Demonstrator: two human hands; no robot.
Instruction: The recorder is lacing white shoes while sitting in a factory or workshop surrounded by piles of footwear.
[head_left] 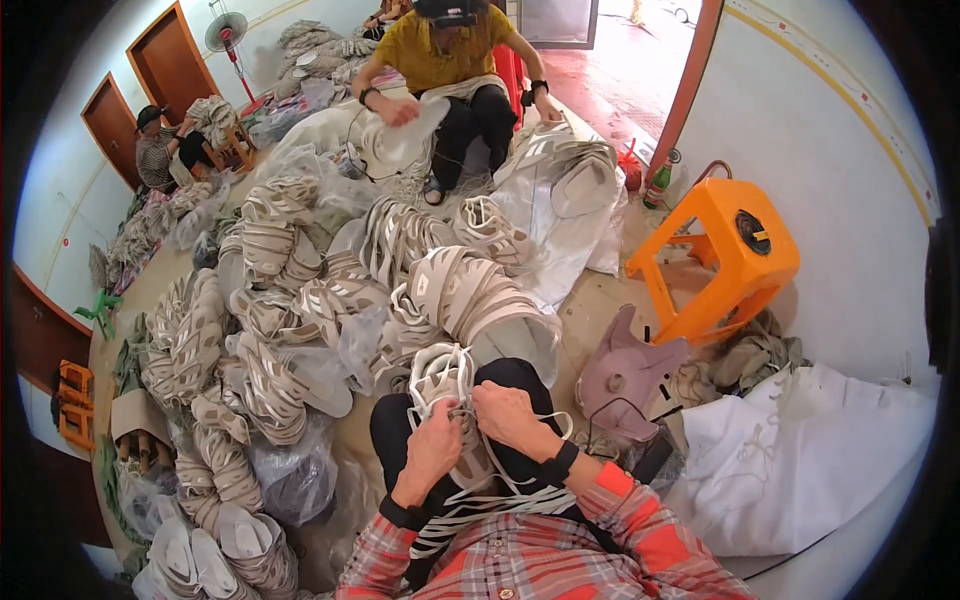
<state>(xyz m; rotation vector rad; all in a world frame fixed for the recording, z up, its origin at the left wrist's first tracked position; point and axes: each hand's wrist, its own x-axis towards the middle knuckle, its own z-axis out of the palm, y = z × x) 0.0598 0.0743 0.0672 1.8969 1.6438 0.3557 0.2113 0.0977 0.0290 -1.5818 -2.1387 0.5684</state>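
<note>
A beige and white shoe upper rests on my lap between my knees, its opening facing away from me. My left hand is closed on its left side near the lacing. From the other side my right hand pinches at the eyelet rows, and a white shoelace loops out beside it. What lies between the fingertips is too small to see clearly. More loose white laces lie across my thighs. Just beyond my knees lies a nested stack of similar uppers.
Heaps of shoe uppers cover the floor to my left. A co-worker sits opposite, handling pieces. To my right stand an orange stool, a mauve plastic piece and a white sack. A green bottle stands by the doorway.
</note>
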